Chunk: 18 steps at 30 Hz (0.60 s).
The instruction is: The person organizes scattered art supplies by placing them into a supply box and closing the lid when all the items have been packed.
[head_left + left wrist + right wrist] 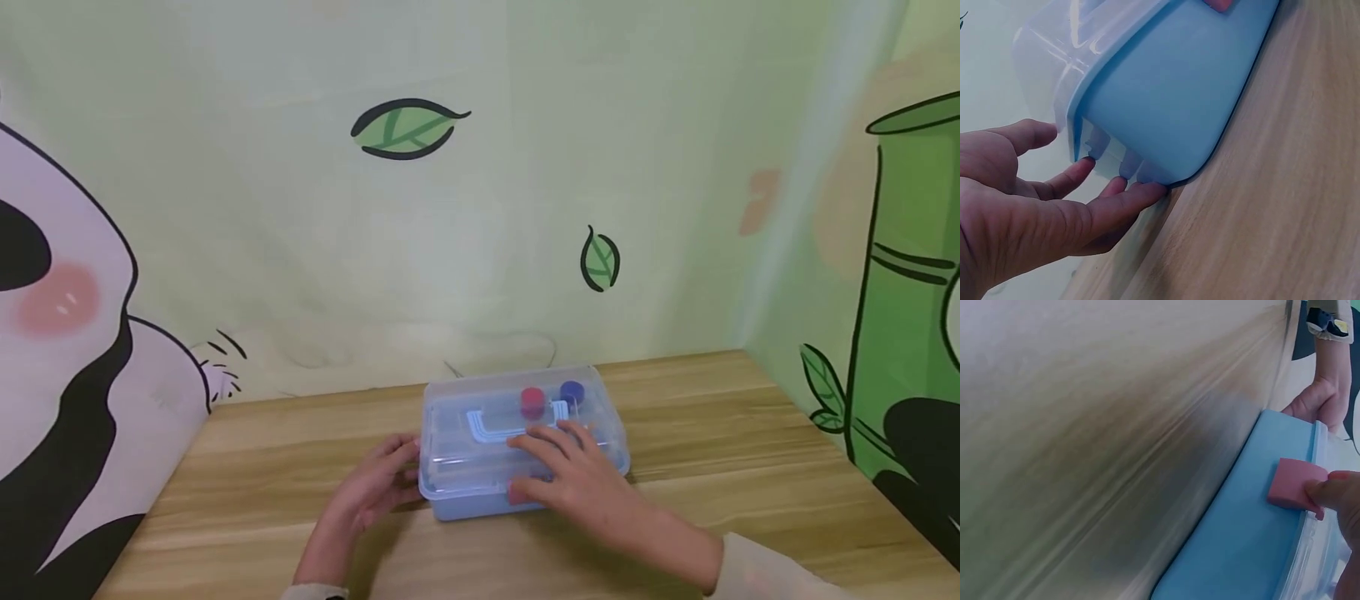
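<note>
A light blue plastic box [472, 507] with a clear lid [448, 461] and a folded-down blue handle [477, 429] sits on the wooden table. My left hand [371, 486] is at its left end; in the left wrist view, the extended fingertips touch the box's side and lower corner. My right hand [588, 483] lies over the front right of the lid, its fingers spread on top. The thumb presses against a pink latch [1294, 482] on the front, seen in the right wrist view. A red round cap [532, 400] and a dark blue one [572, 392] show at the lid.
The wooden table [705, 417] runs back to a pale green wall covering [300, 233] printed with leaves and a panda. Another printed panel with green bamboo [911, 208] borders the right side. The box stands near the table's back edge.
</note>
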Tool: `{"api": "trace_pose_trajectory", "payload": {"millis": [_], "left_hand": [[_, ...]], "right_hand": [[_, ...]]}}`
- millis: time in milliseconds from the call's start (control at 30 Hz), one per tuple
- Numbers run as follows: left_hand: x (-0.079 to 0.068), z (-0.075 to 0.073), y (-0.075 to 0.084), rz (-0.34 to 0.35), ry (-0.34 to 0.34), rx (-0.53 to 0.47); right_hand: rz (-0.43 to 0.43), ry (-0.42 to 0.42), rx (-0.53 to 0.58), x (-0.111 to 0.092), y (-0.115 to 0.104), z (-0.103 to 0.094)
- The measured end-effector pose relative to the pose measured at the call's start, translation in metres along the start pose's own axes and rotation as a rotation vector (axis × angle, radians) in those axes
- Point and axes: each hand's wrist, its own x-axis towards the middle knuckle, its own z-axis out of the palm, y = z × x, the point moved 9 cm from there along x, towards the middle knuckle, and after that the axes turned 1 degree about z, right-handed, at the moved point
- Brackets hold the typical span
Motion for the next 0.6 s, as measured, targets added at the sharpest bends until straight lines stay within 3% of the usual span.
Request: {"api": "trace_pose_trajectory", "payload": {"millis": [600], "left_hand": [[0.0011,0.001,-0.0012,0.027,-0.028,0.006]], "right_hand": [[0.017,0.035,0.011,0.0033,-0.001,-0.0001]]}}
